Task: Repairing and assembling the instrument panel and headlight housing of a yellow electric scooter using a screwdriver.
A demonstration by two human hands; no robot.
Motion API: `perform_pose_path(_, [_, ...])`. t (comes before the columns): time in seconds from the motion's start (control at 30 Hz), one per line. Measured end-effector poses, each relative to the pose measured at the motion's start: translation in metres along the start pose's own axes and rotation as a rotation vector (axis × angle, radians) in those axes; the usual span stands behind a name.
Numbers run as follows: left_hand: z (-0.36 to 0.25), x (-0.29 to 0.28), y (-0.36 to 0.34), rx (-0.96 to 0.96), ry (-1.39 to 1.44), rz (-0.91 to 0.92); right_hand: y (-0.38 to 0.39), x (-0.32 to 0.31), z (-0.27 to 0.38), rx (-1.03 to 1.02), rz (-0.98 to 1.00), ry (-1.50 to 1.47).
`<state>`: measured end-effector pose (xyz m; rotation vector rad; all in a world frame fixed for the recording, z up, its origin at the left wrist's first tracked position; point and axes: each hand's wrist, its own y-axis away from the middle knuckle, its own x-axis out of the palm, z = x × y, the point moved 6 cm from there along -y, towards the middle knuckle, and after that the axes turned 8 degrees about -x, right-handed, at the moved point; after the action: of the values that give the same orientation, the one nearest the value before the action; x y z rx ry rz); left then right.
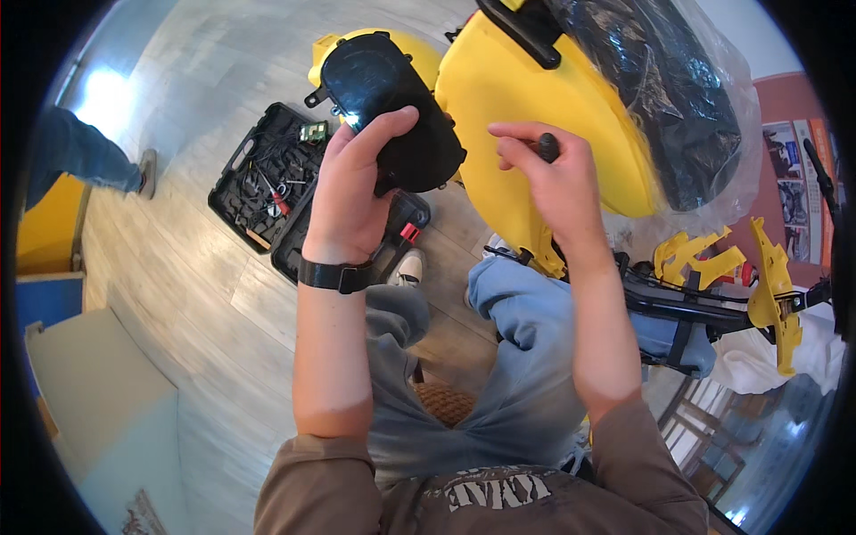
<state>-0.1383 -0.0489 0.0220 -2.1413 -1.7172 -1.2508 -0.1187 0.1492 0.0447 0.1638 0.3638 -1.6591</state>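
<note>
Holds black housing (370, 85) aloft in left grip (349, 196), clamped with thumb over face, other fingers mostly hidden. Hangs between tool case (223, 209) and yellow panel (499, 89), overlapping panel's left edge in view; can't tell if touching. Shows plank floor (214, 299) left of case and beyond housing's upper-left edge. Carries dark handle (547, 147) in right grip (563, 174), curled snugly, in front of panel, well apart from housing. Looks glossy, rounded at both ends, tabbed along rim, tilted with upper end leaning left. Catches bright glare near left fingertips.
</note>
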Motion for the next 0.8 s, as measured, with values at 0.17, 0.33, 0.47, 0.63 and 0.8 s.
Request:
perform_pose_path(0.17, [0.005, 0.010, -0.007, -0.012, -0.040, 0.038, -0.004, 0.007, 0.014, -0.180, -0.066, 0.053])
perform_pose_path(0.33, [0.003, 0.013, 0.003, 0.001, -0.010, 0.062, -0.007, 0.012, 0.016, -0.107, -0.060, -0.088])
perform_pose_path(0.47, [-0.003, 0.017, 0.008, 0.046, 0.038, 0.067, -0.010, 0.017, 0.014, -0.095, -0.037, -0.131])
perform_pose_path(0.63, [-0.002, 0.011, 0.011, 0.063, 0.039, 0.011, -0.014, 0.022, 0.018, -0.112, -0.055, -0.310])
perform_pose_path(0.8, [0.001, 0.003, 0.011, 0.077, 0.018, -0.055, -0.012, 0.026, 0.031, -0.221, -0.018, -0.141])
